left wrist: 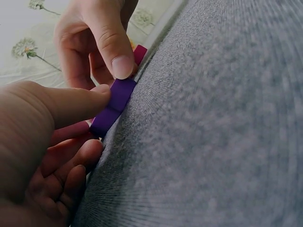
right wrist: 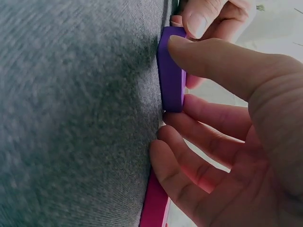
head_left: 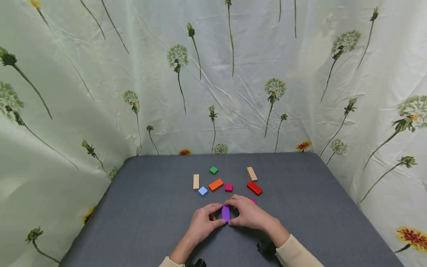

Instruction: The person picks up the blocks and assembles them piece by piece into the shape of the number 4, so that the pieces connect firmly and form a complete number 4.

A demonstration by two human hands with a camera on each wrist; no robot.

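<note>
A purple block [head_left: 226, 214] lies on the grey cloth between my two hands. My left hand [head_left: 203, 221] pinches its left side, thumb at the near end and fingertips at the far end. From the other side my right hand [head_left: 247, 213] pinches it in the same way. In the left wrist view the purple block [left wrist: 113, 104] shows a bend or seam across it; I cannot tell whether that is a join. The right wrist view shows the purple block [right wrist: 173, 71] under the right thumb. A magenta block [head_left: 253, 200] is partly hidden behind my right hand.
Beyond the hands lie a light blue block [head_left: 202, 191], an orange block [head_left: 216, 185], a crimson block [head_left: 228, 187], a red block [head_left: 254, 188] and a green block [head_left: 214, 170]. Two plain wooden blocks, left [head_left: 196, 182] and right [head_left: 252, 174], flank them. A flowered curtain [head_left: 213, 92] hangs behind.
</note>
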